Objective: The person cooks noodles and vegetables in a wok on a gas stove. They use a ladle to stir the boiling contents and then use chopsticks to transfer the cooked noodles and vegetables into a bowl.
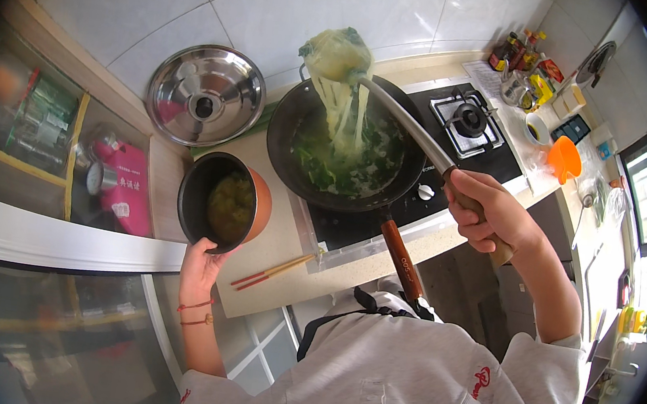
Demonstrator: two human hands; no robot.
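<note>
Shirt: lt grey tee (pixel 416 372), nearest cam, fills 6 o'clock, dark apron strap across waist.
R hand: R hand (pixel 486 212) at 3 o'clock, fingers wrapped tight round wooden end of long-handled scoop (pixel 409 116).
Scoop: metal shaft runs up to 12 o'clock, head raised over wok, mostly hidden under its load.
Noodles: pale noodles (pixel 340 108) w/ some greens, heaped on scoop head, strands hanging twd broth; can't tell exactly where ends stop.
L hand: L hand (pixel 205 264) at 8 o'clock, part-closed, gripping near rim of pot.
Pot: orange outside, dark inside, pot (pixel 262 199) at 9 o'clock, tilted, mouth twd cam; yellowish-green food in bottom. Can't tell if base touches surface.
Wok: dark wok (pixel 284 138) just off centre twd 12, on L side of black stove (pixel 336 227); greens (pixel 327 172) in cloudy broth; brown handle (pixel 401 255) pts to 5 o'clock.
Burner: R burner (pixel 470 121) at 2 o'clock, beside wok.
Lid: shiny domed lid (pixel 232 96) at 10 o'clock, knob twd cam, near wall.
Chopsticks: chopsticks (pixel 261 277) at 7 o'clock, on pale surface (pixel 276 236), red ends twd 8.
Far R: bottles (pixel 508 51) btwn 1 & 2; orange vessel (pixel 564 159) btwn 2 & 3.
</note>
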